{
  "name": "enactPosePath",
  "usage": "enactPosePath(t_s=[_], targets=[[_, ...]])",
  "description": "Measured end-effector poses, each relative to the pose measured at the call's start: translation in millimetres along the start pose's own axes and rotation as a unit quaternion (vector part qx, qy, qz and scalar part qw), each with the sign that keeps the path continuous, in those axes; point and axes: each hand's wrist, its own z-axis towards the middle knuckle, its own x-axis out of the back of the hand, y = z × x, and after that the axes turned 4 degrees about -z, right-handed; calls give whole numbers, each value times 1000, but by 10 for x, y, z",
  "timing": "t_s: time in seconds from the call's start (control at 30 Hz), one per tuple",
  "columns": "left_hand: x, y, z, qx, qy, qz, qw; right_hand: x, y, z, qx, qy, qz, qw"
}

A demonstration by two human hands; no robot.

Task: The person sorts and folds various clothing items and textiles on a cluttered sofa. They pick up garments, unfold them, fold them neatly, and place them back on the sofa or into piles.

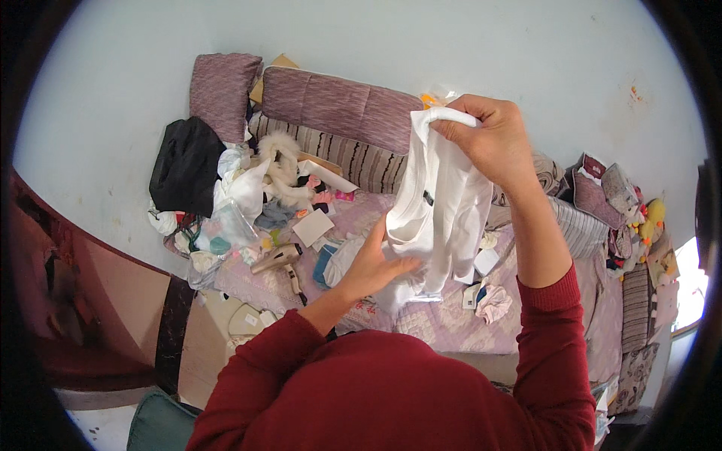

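A white knit garment (414, 220) with a rounded neckline and a small dark label hangs in front of me, above the sofa seat. Raised to the upper right, my right hand (488, 135) pinches its top edge between thumb and fingers. Lower down, my left hand (378, 262) is at the neckline's left side, thumb spread across the front and the other fingers mostly hidden by cloth. Below the garment lies the lilac quilted sofa cover (434, 327). A crumpled pale pink cloth (494, 303) rests on that cover, right of the garment's lower end.
A hair dryer (277, 259) lies to the left, near a white card (313, 227). Clothes, a plastic bag (228, 225) and a black cloth (186, 166) heap at the sofa's left end. Cushions (338, 104) line the wall. Plush toys (651, 220) sit far right, a green chair (161, 423) lower left.
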Motion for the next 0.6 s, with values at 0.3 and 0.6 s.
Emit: enactPosePath(t_s=[0.3, 0.6], targets=[[673, -19, 534, -57, 60, 267, 960, 350, 418, -113, -39, -2, -7, 999], [1170, 875, 1073, -410, 5, 517, 751, 418, 723, -226, -70, 5, 10, 997]])
